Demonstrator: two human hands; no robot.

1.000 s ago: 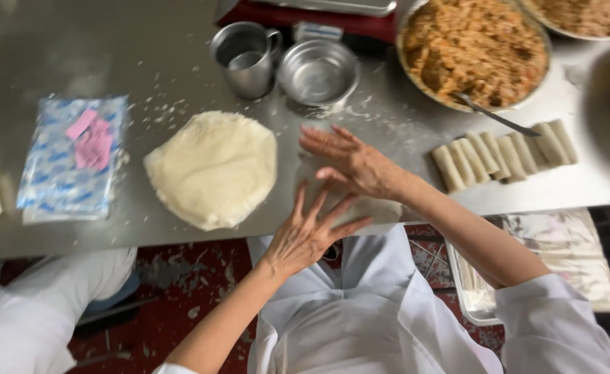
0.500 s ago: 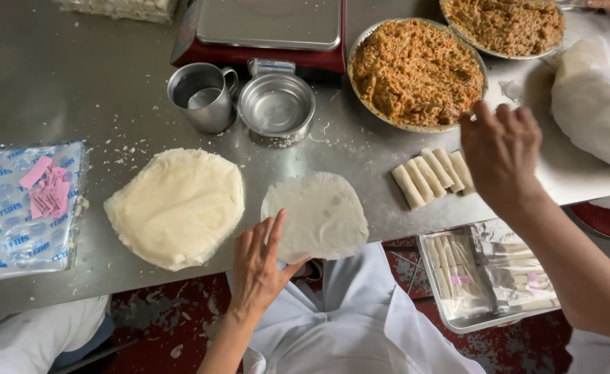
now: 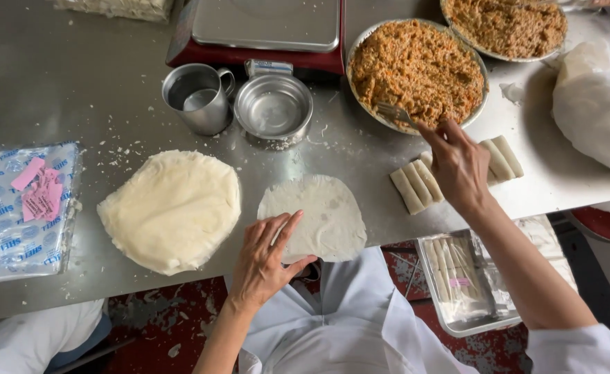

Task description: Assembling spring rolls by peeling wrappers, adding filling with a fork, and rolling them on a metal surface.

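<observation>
Steel tabletop (image 3: 62, 90): my left hand (image 3: 267, 260) lies flat, fingers spread, on the round wrapper (image 3: 319, 215) at lower centre; my right hand (image 3: 457, 163) grips a fork (image 3: 395, 113) over the filling bowl (image 3: 416, 66), upper right.

Two filling pans (image 3: 416, 69), one wrapper (image 3: 322, 215)

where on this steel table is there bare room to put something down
Bare steel lies left of the metal mug, above the plastic packet. A smaller patch sits between the single wrapper and the rolled spring rolls. Around the filling bowl and right hand it is crowded.
</observation>
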